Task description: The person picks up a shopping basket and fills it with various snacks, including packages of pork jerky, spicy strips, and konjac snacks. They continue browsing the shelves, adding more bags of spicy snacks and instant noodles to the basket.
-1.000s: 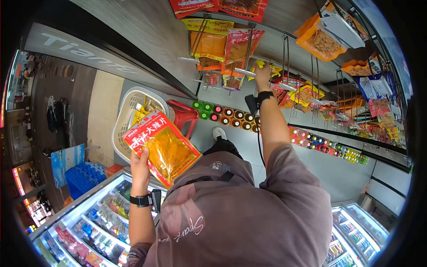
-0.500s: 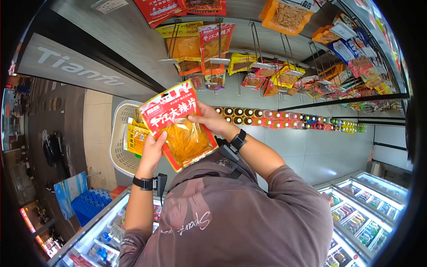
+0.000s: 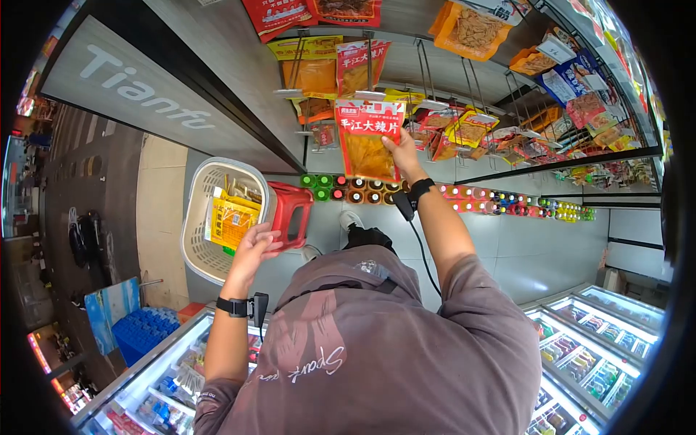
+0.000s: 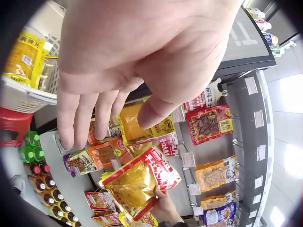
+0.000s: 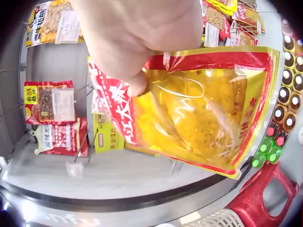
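Head view: your right hand [image 3: 407, 156] pinches the 平江大辣片 packet [image 3: 366, 154] at its right edge, near the hanging packs [image 3: 312, 75], long axis toward you; empty left hand [image 3: 251, 251], fingers loose, is nearer the basket [image 3: 193, 226].

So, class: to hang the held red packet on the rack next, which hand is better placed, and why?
Probably the right hand: it pinches the red packet in front of the rack. The left hand holds nothing and is nearer the basket.

– What's worn up top?
– A brownish short-sleeved shirt [image 3: 428, 341] with pinkish print [image 3: 313, 330] and pale "Spark" script [image 3: 321, 365].
– Any straps?
– Black wristbands [image 3: 233, 307] bearing black boxes [image 3: 259, 309], plus a thin black cable [image 3: 426, 254] on the right.
– Below?
– Black trousers [image 3: 370, 238], whitish shoes [image 3: 350, 220].
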A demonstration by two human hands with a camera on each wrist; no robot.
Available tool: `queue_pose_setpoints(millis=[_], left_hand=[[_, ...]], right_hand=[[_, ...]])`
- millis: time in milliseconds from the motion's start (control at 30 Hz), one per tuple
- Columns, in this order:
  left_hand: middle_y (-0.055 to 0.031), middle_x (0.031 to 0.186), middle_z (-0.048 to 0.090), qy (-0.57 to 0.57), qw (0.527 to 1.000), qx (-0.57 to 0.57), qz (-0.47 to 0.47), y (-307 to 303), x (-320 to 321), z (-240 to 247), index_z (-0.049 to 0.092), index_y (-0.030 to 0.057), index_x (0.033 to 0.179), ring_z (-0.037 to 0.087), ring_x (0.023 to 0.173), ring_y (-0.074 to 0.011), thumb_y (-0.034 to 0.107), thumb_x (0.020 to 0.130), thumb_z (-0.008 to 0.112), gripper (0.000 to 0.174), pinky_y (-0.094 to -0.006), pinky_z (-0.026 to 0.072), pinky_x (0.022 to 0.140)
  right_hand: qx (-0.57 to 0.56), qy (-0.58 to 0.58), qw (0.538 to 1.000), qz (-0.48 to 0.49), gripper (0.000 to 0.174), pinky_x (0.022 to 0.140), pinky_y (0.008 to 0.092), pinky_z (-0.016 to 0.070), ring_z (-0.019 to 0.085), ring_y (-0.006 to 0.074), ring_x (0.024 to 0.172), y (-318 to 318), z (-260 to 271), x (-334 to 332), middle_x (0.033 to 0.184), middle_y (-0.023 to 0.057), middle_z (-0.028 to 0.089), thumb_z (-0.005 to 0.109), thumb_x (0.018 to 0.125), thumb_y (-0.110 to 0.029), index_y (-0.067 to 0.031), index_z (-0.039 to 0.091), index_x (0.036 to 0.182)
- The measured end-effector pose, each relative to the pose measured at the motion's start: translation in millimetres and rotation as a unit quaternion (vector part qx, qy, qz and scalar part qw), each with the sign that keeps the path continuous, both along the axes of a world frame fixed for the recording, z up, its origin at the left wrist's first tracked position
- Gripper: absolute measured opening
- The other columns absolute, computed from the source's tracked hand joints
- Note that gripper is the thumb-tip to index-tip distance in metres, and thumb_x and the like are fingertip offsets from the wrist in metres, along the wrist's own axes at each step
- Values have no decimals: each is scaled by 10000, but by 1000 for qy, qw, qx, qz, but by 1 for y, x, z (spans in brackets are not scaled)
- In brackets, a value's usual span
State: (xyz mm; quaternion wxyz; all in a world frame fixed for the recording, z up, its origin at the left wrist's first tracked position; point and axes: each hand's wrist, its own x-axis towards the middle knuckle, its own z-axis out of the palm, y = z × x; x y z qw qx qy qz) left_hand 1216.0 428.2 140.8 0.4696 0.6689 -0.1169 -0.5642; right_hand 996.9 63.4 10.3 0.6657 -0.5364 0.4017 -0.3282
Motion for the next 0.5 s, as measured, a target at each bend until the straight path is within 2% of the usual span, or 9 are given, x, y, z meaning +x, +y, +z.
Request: queue_pose_setpoints(millis=[133, 233, 300, 500], left_hand=[[-156, 1192, 590, -14, 1000, 21, 18, 5, 2, 6, 427, 19, 1304, 641, 984, -247, 155, 937, 506, 399, -323, 527, 783], [-154, 1190, 590, -17, 999, 21, 27, 0, 0, 10, 438, 16, 1292, 639, 991, -243, 160, 938, 506, 389, -322, 521, 793], [-154, 1188, 591, -15, 999, 19, 29, -5, -3, 13, 441, 14, 1289, 637, 993, -242, 161, 937, 509, 388, -322, 518, 800], [-156, 1185, 593, -15, 1000, 20, 19, -21, -9, 14, 448, 11, 1282, 633, 999, -240, 164, 936, 509, 383, -329, 507, 818]], right_hand=[[-6, -23, 1000, 12, 329, 894, 275, 448, 586, 120, 997, -7, 0, 5, 1131, 54, 626, 617, 870, 8, -14, 523, 1184], [6, -52, 999, 11, 275, 855, 271, 458, 596, 119, 959, -1, 16, 12, 1079, 59, 644, 611, 871, 17, -5, 544, 1137], [0, -84, 996, -27, 279, 866, 272, 449, 588, 125, 982, 1, 26, 18, 1098, 69, 636, 619, 867, 10, -3, 541, 1135], [15, -89, 995, -43, 277, 876, 283, 452, 593, 131, 979, -18, 2, 32, 1099, 62, 634, 627, 884, -38, -18, 521, 1139]])
